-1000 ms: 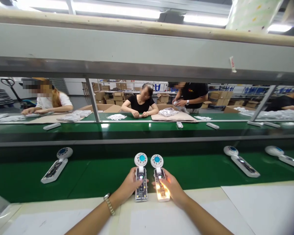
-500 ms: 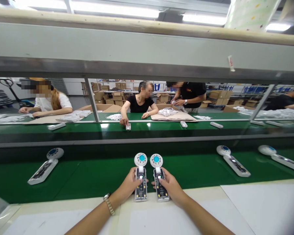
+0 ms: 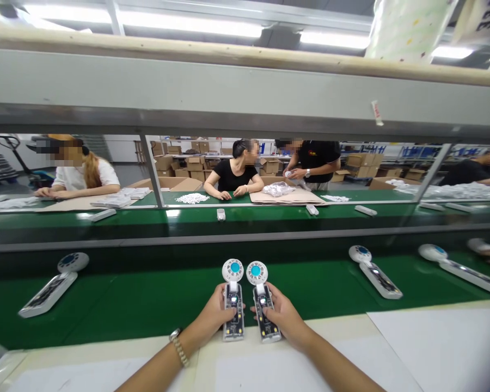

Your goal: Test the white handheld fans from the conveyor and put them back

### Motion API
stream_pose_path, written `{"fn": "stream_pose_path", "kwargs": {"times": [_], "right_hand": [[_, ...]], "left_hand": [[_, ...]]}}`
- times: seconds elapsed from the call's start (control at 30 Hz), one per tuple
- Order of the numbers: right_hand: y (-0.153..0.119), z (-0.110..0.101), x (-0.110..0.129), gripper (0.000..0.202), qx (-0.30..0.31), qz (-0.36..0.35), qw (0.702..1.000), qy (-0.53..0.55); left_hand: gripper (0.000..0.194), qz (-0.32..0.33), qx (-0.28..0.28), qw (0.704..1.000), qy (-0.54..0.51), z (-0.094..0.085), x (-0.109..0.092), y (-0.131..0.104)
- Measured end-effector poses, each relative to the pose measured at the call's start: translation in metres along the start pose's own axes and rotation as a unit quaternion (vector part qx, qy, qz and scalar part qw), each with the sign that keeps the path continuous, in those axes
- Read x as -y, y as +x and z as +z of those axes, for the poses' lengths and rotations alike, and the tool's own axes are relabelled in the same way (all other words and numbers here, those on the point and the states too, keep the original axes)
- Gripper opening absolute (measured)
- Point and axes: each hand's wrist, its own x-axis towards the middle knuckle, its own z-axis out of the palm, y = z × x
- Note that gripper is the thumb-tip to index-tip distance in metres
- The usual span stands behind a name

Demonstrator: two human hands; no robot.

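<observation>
My left hand (image 3: 214, 316) is closed round a white device (image 3: 233, 321) with a round, blue-centred head and a dark circuit board under a clear cover. In my right hand (image 3: 286, 316) is a matching device (image 3: 267, 325), tilted slightly, its head close beside the first one. Each thumb lies on the front of its board, where a small light glows. Both devices are held head-up over the near edge of the green belt (image 3: 147, 294).
Similar devices lie on the belt at the left (image 3: 51, 291) and right (image 3: 379, 277). White sheets (image 3: 441, 348) cover the near ledge. Beyond a metal rail (image 3: 106, 242), white parts (image 3: 221, 214) lie on another belt, with several people behind it. A shelf beam (image 3: 228, 87) spans overhead.
The devices on the near belt appear further left. The person in the middle has drawn a hand back from the white part on the far belt. My thumbs have moved slightly down the boards.
</observation>
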Motion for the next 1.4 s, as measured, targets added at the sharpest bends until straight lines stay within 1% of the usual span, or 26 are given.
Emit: {"fn": "stream_pose_path", "kwargs": {"times": [0.17,0.47,0.6,0.73,0.83,1.03,1.2,1.3,1.33,1.37,1.4], "right_hand": [[0.001,0.000,0.001,0.074,0.003,-0.002,1.000,-0.008],[0.007,-0.007,-0.014,0.077,-0.009,-0.009,1.000,-0.005],[0.007,-0.006,-0.014,0.072,-0.010,-0.013,1.000,-0.003],[0.007,-0.005,-0.014,0.075,-0.014,-0.008,1.000,0.000],[0.008,-0.007,-0.016,0.074,-0.009,-0.016,1.000,0.003],[0.010,-0.009,-0.021,0.074,-0.019,-0.022,1.000,0.010],[0.009,-0.007,-0.019,0.074,-0.022,-0.013,0.999,0.034],[0.005,-0.005,-0.013,0.080,-0.031,-0.008,0.997,0.064],[0.004,-0.005,-0.010,0.078,-0.028,-0.001,0.997,0.075],[0.004,-0.005,-0.007,0.072,-0.021,0.012,0.996,0.085],[0.003,-0.005,-0.004,0.062,-0.010,0.035,0.995,0.092]], "left_hand": [[0.061,-0.002,-0.001,1.000,0.000,0.000,-0.001,0.000],[0.061,-0.001,0.008,1.000,-0.007,-0.002,0.001,0.002],[0.059,0.002,0.013,1.000,-0.008,-0.002,0.001,0.002],[0.060,0.006,0.014,1.000,-0.006,-0.002,0.002,0.002],[0.060,0.008,0.016,1.000,-0.004,-0.003,0.002,0.002],[0.059,0.006,0.023,1.000,-0.009,-0.003,0.000,0.001],[0.056,0.000,0.022,1.000,-0.022,-0.002,-0.001,0.000],[0.060,-0.003,0.017,0.999,-0.037,0.001,-0.006,-0.001],[0.062,-0.005,0.012,0.999,-0.049,0.003,-0.009,-0.002],[0.062,-0.008,0.007,0.998,-0.061,0.005,-0.012,-0.003],[0.059,-0.014,-0.001,0.997,-0.075,0.007,-0.016,-0.004]]}}
